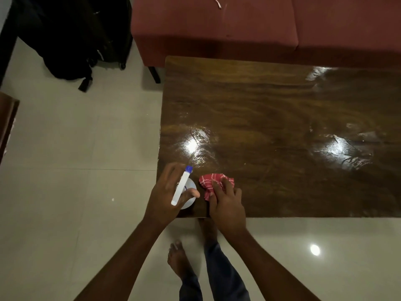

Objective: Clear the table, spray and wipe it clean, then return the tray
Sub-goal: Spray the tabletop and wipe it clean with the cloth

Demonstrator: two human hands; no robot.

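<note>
A dark wooden table with a glossy, streaky wet top fills the right of the view. At its near left corner my left hand grips a white spray bottle with a blue nozzle, seen from above. Just to the right, my right hand presses on a crumpled red checked cloth that lies on the tabletop. No tray is in view.
A red sofa stands right behind the table's far edge. A black bag lies on the pale tiled floor at the upper left. Dark wooden furniture juts in at the left edge. My feet stand by the table's near edge.
</note>
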